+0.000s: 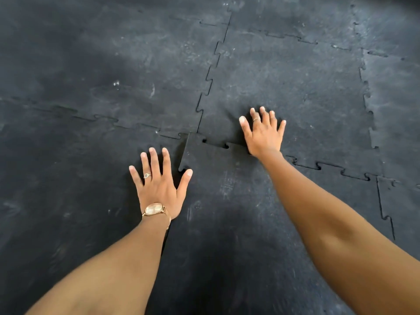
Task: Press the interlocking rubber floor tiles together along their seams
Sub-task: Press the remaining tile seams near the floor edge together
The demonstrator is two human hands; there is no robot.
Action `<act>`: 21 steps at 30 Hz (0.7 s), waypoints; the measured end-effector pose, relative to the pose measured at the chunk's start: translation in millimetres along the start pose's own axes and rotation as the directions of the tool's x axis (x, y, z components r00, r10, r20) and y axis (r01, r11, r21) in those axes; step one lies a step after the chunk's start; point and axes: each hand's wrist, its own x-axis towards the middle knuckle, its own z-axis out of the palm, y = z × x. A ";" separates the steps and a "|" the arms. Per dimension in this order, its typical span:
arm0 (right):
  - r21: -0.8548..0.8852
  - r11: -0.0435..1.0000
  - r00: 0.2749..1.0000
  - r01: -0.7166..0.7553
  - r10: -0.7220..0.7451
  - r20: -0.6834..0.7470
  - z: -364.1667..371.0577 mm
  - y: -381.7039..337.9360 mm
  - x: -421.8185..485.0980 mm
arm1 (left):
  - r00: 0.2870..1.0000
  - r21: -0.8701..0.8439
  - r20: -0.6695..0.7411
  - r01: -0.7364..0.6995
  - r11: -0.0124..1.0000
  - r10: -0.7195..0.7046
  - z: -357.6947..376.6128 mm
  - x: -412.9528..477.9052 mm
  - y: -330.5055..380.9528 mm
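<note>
Black interlocking rubber floor tiles cover the whole floor. The near middle tile (227,201) has its far left corner (193,142) lifted above its neighbours, with open gaps along its far seam (216,144). My left hand (159,185) lies flat with fingers spread on the near left tile (68,189), its thumb resting on the raised tile's left edge. My right hand (263,133) presses flat with fingers apart on the far middle tile (284,87), its heel over the seam. Neither hand holds anything.
Further tiles lie all around, joined by toothed seams: one seam (211,76) runs away from me, another (368,98) runs at the right. A watch (154,209) is on my left wrist. Pale scuffs mark the rubber.
</note>
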 end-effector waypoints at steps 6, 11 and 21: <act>0.112 0.979 0.933 0.170 -0.123 -0.339 3.8 -74.4 -10.8 | 1.000 0.004 0.000 -0.005 1.000 0.005 0.4 1.4 -1.2; -0.027 0.997 0.993 0.076 -0.078 -0.087 44.9 -66.7 -16.7 | 1.000 -0.015 0.022 -0.003 1.000 0.003 -1.3 0.7 0.6; 0.110 0.934 0.887 0.339 -0.279 -0.367 11.2 -133.7 -1.7 | 1.000 -0.046 -0.001 -0.006 0.999 0.006 -1.7 1.0 -0.7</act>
